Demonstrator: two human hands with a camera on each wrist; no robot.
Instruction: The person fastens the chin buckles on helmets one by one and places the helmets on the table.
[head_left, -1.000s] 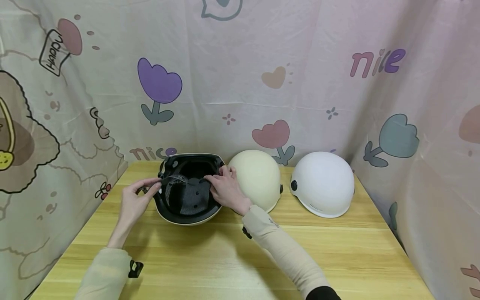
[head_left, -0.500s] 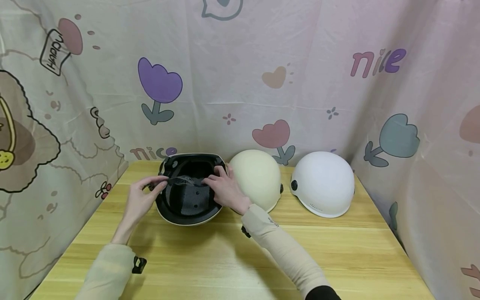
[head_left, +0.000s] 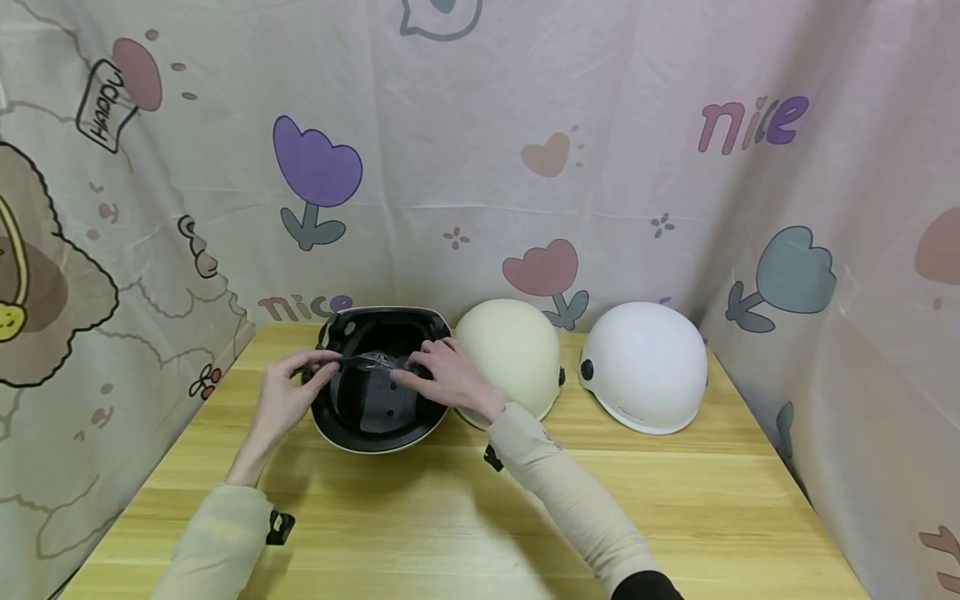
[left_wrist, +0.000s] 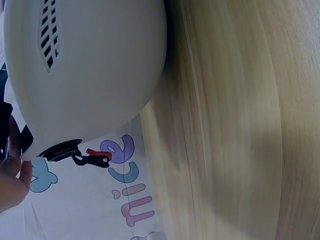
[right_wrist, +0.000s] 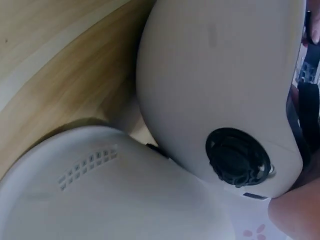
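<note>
An upturned helmet (head_left: 375, 437) with a black lining sits at the back left of the table. My left hand (head_left: 288, 392) is at its left rim, thumb and fingertips pinching a black chin strap (head_left: 351, 361) that crosses the opening. My right hand (head_left: 453, 375) reaches over the right rim, its thumb and forefinger around the strap's other end. A small translucent piece (head_left: 378, 360) shows on the strap between the hands. The right wrist view shows the helmet's pale shell (right_wrist: 215, 75) and a round black side fitting (right_wrist: 237, 157); my right fingertips are hidden there.
A cream helmet (head_left: 506, 350) stands dome-up right beside the upturned one, under my right wrist. Further right is a white helmet (head_left: 647, 367), also dome-up. A patterned cloth (head_left: 450, 167) hangs behind the wooden table (head_left: 420, 533).
My left hand has moved slightly right, over the helmet's rim, with the strap. My right thumb has stretched left into the opening as the right fingers shifted. The helmets stay in place.
</note>
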